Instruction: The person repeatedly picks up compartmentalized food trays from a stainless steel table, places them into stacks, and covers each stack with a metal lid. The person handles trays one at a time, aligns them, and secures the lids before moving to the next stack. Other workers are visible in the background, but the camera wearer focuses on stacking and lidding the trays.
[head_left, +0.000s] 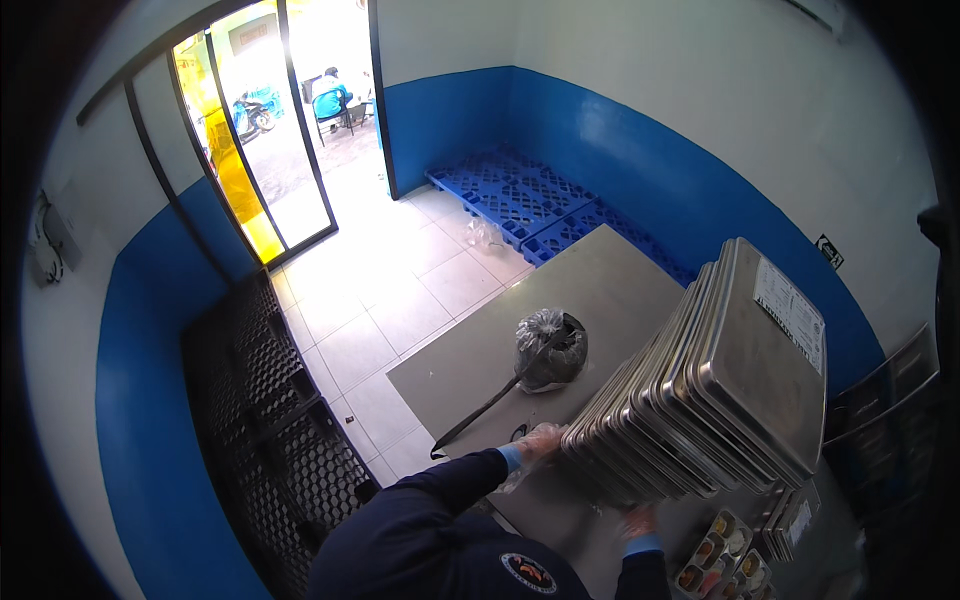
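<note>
A tall, leaning stack of stainless steel trays with lids (757, 360) stands on the metal table (600, 277). My left hand (541, 442), in a clear plastic glove, touches the stack's lower left corner. At the stack's lower near side is my right hand (639, 519), also gloved and partly hidden by the trays; its fingers cannot be made out. Beyond my left hand sits a tied plastic bag with dark contents (551, 360), and a dark strap (480, 411) trails from it to the table edge.
Filled compartment trays (712, 553) and a smaller stack of lidded trays (791, 521) lie at the lower right. Blue plastic pallets (517, 187) line the far wall, black pallets (277, 420) the left. Outside the glass door (311, 180) a person (330, 94) sits on a chair.
</note>
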